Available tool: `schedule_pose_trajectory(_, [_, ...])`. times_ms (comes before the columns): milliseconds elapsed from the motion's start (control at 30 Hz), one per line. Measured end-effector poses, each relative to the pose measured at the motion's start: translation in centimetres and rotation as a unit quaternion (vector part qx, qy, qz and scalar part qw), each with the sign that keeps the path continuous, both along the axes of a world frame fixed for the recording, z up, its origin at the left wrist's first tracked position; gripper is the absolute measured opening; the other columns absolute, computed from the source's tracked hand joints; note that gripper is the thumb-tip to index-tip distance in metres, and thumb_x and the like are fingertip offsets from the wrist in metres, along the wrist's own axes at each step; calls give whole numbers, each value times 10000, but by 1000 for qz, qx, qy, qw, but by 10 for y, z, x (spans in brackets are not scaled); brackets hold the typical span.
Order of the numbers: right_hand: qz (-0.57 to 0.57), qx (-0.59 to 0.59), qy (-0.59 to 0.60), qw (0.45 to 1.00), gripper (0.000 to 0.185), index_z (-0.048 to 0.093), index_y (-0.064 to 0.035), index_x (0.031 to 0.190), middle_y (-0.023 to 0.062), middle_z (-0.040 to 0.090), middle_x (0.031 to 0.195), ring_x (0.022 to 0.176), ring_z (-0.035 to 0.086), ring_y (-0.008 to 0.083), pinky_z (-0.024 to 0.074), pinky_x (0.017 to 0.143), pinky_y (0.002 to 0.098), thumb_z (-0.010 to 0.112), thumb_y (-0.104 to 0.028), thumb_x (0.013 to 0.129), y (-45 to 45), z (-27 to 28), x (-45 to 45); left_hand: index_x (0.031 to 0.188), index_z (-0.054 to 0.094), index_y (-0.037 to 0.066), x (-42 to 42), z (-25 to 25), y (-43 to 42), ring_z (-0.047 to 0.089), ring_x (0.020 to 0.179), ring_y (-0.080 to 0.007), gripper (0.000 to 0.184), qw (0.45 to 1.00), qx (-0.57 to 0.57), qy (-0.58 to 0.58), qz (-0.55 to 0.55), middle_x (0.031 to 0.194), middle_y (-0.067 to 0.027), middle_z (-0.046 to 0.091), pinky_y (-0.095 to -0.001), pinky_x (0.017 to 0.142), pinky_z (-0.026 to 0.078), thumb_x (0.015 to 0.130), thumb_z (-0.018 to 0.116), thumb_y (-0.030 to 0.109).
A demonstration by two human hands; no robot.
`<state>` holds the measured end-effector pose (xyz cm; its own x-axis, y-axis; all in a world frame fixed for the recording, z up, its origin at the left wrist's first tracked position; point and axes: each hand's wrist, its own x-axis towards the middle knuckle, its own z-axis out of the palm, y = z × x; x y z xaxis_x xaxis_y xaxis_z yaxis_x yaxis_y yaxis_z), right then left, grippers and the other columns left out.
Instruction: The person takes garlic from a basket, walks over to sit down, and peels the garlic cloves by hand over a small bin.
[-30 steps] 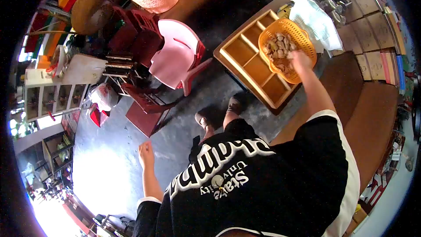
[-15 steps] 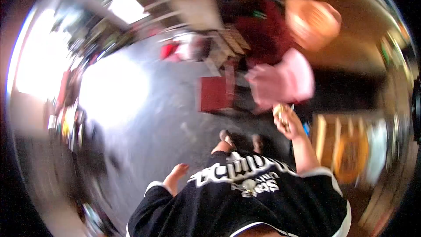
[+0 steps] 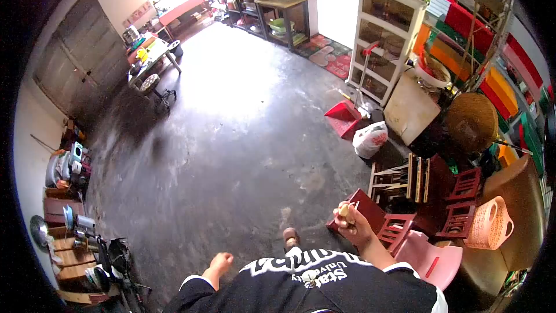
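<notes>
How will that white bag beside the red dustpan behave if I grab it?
The white bag will probably crumple and sag when lifted, since its skin looks like thin plastic. Pushed, it may slump rather than roll, as its shape is lumpy. Weight is hard to judge: the contents are hidden.

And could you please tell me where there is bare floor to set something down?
The widest bare patch is the grey floor ahead of the left hand, between clutter along the left wall and the red dustpan on the right. It is crowded around the right hand: maroon chair, pink chair and peach basket.
</notes>
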<state>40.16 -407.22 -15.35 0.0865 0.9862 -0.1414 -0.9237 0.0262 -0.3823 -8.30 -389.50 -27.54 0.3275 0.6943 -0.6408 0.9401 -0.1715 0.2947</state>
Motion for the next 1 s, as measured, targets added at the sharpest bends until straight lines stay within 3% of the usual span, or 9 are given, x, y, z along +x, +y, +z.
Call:
schedule_pose_trajectory(167, [10, -42, 24, 999, 442, 446, -89, 1173, 54, 518, 969, 710, 515, 82, 428, 454, 179, 591, -379, 872, 121, 18, 14, 914, 672, 74, 90, -5, 166, 558, 1017, -337, 298, 989, 133, -57, -13, 1050, -193, 592, -420, 836, 462, 865, 525, 329])
schedule_pose_trajectory(233, [12, -49, 35, 998, 424, 453, -104, 1155, 52, 516, 962, 684, 499, 87, 445, 486, 198, 590, -388, 872, 165, 12, 42, 880, 670, 70, 161, -9, 239, 600, 928, -321, 347, 969, 161, -151, -110, 918, -169, 638, -417, 779, 477, 881, 503, 374])
schedule_pose_trajectory(300, [-19, -85, 23, 996, 409, 458, -124, 1132, 49, 518, 956, 668, 488, 93, 423, 470, 193, 595, -403, 867, 206, 4, 69, 828, 663, 69, 268, 50, 289, 621, 818, -336, 390, 993, 79, -57, -63, 784, -156, 645, -434, 720, 481, 895, 476, 405])
schedule_pose_trajectory(333, [-49, -102, 23, 993, 368, 473, -147, 1101, 46, 522, 963, 673, 495, 100, 397, 461, 186, 600, -398, 865, 228, 6, 82, 793, 656, 80, 298, 26, 322, 616, 755, -362, 404, 980, 161, -74, -89, 730, -158, 634, -452, 689, 476, 908, 451, 409])
schedule_pose_trajectory(500, [-85, -97, 44, 991, 308, 496, -171, 1123, 67, 519, 995, 701, 508, 116, 402, 472, 186, 585, -346, 886, 351, -26, 204, 1193, 529, 147, 418, 22, 473, 609, 840, -362, 358, 926, 220, -296, -84, 1036, -167, 599, -434, 747, 485, 880, 527, 321])
schedule_pose_trajectory(567, [-97, -68, 24, 993, 315, 493, -156, 1134, 60, 509, 971, 696, 492, 104, 369, 451, 164, 580, -336, 891, 412, -8, 258, 1241, 513, 157, 433, 13, 511, 601, 934, -355, 422, 962, 122, -243, -22, 1179, -180, 541, -421, 811, 486, 855, 567, 319])
schedule_pose_trajectory(633, [-90, -52, 3, 995, 305, 493, -146, 1131, 57, 508, 966, 682, 482, 97, 365, 447, 159, 572, -326, 898, 472, 21, 305, 1279, 479, 165, 415, -59, 545, 562, 1056, -346, 476, 978, 142, -100, -112, 1221, -203, 524, -423, 898, 457, 850, 565, 354])
schedule_pose_trajectory(700, [-81, -27, -15, 996, 300, 493, -119, 1123, 52, 518, 970, 719, 515, 93, 382, 464, 168, 574, -299, 897, 533, 44, 350, 1186, 561, 75, 399, -126, 564, 596, 979, -303, 430, 986, 10, -135, -101, 1200, -154, 562, -418, 967, 396, 892, 493, 383])
schedule_pose_trajectory(1000, [-51, -60, -94, 993, 321, 507, -102, 1100, 52, 547, 944, 716, 537, 95, 379, 454, 163, 614, -293, 866, 790, 35, 567, 1084, 580, 119, 599, -191, 771, 578, 903, -223, 415, 885, -261, -191, 334, 1000, -79, 604, -368, 807, 452, 894, 490, 477])
